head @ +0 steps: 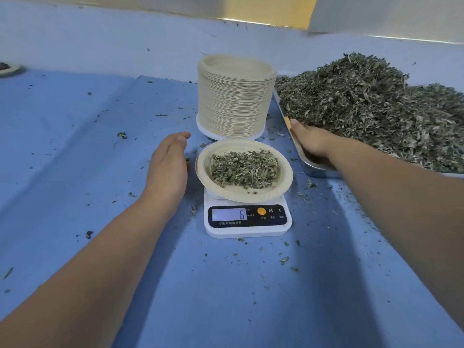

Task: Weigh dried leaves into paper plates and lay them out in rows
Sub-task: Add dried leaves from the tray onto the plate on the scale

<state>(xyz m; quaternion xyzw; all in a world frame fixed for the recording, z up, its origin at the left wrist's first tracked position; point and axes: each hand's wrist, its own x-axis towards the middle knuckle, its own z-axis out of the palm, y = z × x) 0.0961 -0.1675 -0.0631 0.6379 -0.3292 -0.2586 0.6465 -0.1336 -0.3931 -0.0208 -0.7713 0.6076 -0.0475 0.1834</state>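
A paper plate (pixel 283 182) holding a small heap of dried leaves (pixel 244 169) sits on a white digital scale (pixel 247 219) whose display reads 6. My left hand (pixel 168 164) hovers just left of the plate with straight fingers, holding nothing. My right hand (pixel 313 144) reaches into the metal tray (pixel 308 167) at the near edge of a big pile of dried leaves (pixel 376 109); its fingers are hidden among the leaves. Behind the scale stands a tall stack of paper plates (pixel 234 96).
A blue cloth (pixel 75 146) strewn with leaf crumbs covers the table. At the far left edge lies another plate with leaves (pixel 7 69). A pale wall runs along the back.
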